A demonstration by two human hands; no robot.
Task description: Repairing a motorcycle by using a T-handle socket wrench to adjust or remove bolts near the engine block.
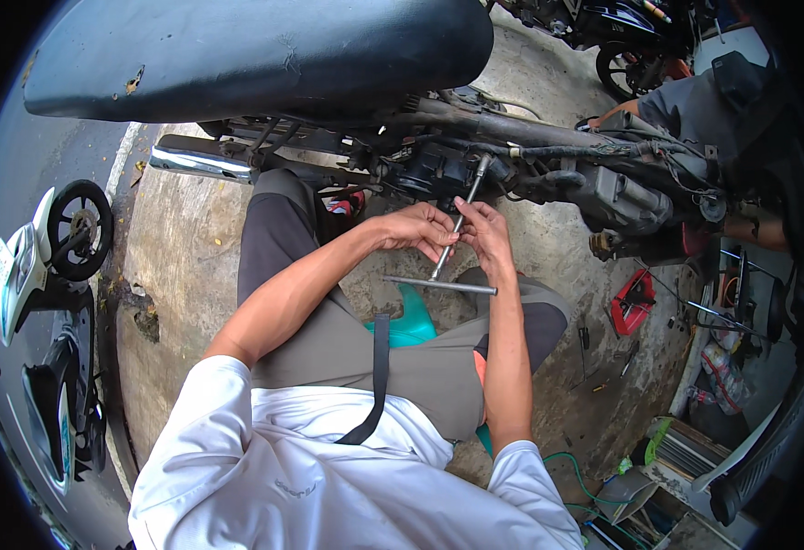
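A metal T-handle socket wrench (pixel 458 287) slants from above my lap up to the stripped motorcycle's dark mechanical parts (pixel 432 174). Its socket end meets the machine beside a round black housing; the exact fastener is too small to tell. My left hand (pixel 418 228) pinches the shaft from the left with its fingertips. On the other side, my right hand (pixel 486 236) has its thumb and fingers around the same shaft, a little higher up. The crossbar lies below both hands, its right end by my right wrist. Above is the worn black seat (pixel 273 60).
A red tray (pixel 634 301) with small items sits on the concrete at right, near loose tools (pixel 629 359). Another person's dark-clothed leg (pixel 686 110) is at the upper right. A white scooter (pixel 26 275) stands at the left. A green hose (pixel 571 463) runs at lower right.
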